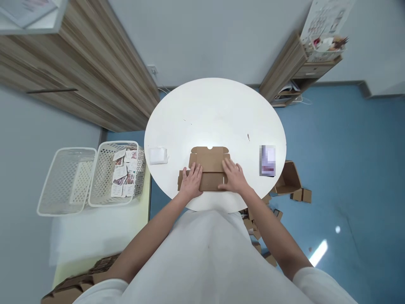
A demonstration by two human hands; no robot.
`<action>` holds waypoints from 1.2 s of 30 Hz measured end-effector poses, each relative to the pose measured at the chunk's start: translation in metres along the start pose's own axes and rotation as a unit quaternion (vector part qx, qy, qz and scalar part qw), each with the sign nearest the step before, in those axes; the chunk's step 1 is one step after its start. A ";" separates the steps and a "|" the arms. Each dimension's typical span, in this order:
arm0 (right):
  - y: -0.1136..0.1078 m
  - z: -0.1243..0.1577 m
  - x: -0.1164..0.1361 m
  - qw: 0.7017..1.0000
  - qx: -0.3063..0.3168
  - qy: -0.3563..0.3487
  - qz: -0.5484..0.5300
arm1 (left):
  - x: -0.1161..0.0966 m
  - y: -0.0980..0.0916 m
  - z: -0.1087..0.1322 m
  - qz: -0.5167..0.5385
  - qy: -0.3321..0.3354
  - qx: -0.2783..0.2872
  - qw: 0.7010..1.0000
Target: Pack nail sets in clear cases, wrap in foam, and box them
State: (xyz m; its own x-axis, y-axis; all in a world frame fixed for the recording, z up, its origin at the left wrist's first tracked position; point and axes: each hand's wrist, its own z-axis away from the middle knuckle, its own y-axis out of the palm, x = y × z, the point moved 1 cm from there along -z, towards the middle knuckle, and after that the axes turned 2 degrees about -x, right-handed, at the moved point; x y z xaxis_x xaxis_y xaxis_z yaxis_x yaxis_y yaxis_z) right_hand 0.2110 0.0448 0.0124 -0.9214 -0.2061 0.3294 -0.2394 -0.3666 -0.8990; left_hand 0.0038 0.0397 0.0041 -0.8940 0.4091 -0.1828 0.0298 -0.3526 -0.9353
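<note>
A brown cardboard box blank (pixel 209 162), unfolded and with flaps and a notch along its far edge, lies on the white oval table (pixel 211 109). On its left part rests my left hand (pixel 191 181), fingers stretched out over the cardboard. My right hand (pixel 234 176) lies on the right part of the blank, its fingers spread. Both palms face down, and they hide some of the side flaps. A small white packet (pixel 158 156) sits at the table's left side. Toward the right edge is a purplish blurred item (pixel 267 160).
Left of the table stand two white plastic baskets; the nearer one (pixel 101 175) holds several printed packets (pixel 125 173). Brown cardboard boxes (pixel 287 179) lie on the blue floor at right. Flat cardboard (pixel 72 287) is stacked at lower left. A wooden cabinet (pixel 95 55) and a shelf unit (pixel 292 67) flank the table.
</note>
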 end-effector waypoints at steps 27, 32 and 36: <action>0.041 0.035 0.047 0.997 0.064 -0.016 0.050 | 0.036 0.034 0.077 0.358 -0.196 -0.171 0.897; 0.045 0.033 0.052 0.997 0.060 -0.008 0.049 | 0.021 0.032 0.078 0.322 -0.163 -0.168 0.917; 0.047 0.034 0.053 0.997 0.062 -0.012 0.048 | 0.023 0.034 0.075 0.300 -0.144 -0.162 0.929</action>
State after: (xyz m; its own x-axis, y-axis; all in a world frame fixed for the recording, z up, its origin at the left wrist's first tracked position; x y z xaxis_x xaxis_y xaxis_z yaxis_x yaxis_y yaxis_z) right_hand 0.1613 -0.0142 -0.0022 -0.9305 -0.2665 0.2515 -0.1093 -0.4532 -0.8847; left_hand -0.0492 -0.0263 -0.0092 -0.7540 -0.0377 -0.6558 0.6529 -0.1530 -0.7418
